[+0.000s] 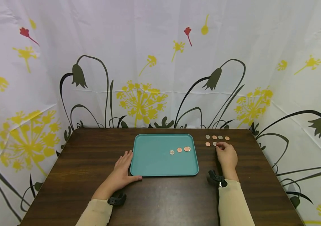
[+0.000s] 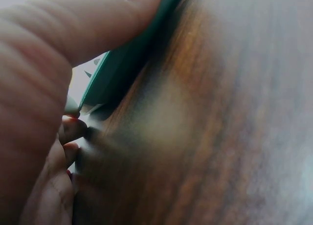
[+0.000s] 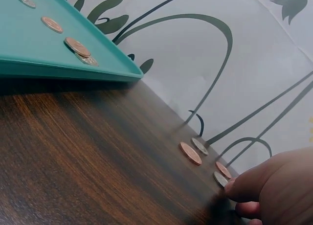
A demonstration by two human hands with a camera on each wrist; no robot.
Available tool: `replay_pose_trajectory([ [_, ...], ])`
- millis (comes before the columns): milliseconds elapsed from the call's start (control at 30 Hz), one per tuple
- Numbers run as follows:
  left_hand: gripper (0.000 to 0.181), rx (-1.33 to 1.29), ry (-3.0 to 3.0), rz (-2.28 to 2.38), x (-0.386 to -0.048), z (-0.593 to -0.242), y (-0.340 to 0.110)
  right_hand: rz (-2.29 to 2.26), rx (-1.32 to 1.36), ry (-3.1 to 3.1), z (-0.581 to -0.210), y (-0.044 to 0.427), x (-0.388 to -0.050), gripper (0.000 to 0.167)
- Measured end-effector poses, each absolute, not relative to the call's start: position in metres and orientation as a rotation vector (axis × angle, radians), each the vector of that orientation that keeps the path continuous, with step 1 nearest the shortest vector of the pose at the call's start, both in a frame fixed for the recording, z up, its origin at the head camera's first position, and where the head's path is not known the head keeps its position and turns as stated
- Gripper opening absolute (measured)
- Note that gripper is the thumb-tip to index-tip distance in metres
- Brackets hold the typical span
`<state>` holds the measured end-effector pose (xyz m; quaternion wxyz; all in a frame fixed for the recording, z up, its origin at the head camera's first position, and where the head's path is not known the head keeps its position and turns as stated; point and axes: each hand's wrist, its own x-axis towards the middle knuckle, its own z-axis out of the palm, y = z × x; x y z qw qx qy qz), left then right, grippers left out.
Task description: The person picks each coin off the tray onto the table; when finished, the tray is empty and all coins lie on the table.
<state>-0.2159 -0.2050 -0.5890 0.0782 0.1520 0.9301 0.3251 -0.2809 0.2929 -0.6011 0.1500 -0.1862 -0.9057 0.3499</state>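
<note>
A teal tray (image 1: 155, 163) lies on the table, and my left hand (image 1: 122, 172) rests at its near left corner. The left thumb (image 2: 107, 19) lies against the near side, while the other fingers stretch along the left side. My right hand (image 1: 227, 157), fingers bent, pinches at the edge of a silver coin (image 1: 214, 143) lying on the table right of the tray. Left of that coin is a copper coin (image 1: 207, 144). Behind them, silver and copper coins alternate in a row, beginning with a silver coin (image 1: 207, 137) and ending with a copper coin (image 1: 227, 138).
Inside the tray are a silver coin (image 1: 171, 152), a copper coin (image 1: 179, 150) and another copper coin (image 3: 77, 46) partly overlapping a silver coin (image 3: 88, 60). A flower-printed white curtain (image 1: 155, 47) hangs behind the dark wooden table (image 1: 166, 201). Each wrist wears a black band.
</note>
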Motion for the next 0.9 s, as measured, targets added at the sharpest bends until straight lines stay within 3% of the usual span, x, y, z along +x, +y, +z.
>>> replay_pose_trajectory([
  [567, 0.126, 0.461, 2.79, 0.98, -0.216, -0.588, -0.205, 1.014, -0.502, -2.594, -0.601, 0.292, -0.282, 0.023],
  [900, 0.125, 0.481, 2.799, 0.999, -0.216, -0.591, -0.205, 1.57, -0.084, -2.223, -0.6, 0.256, -0.286, 0.017],
])
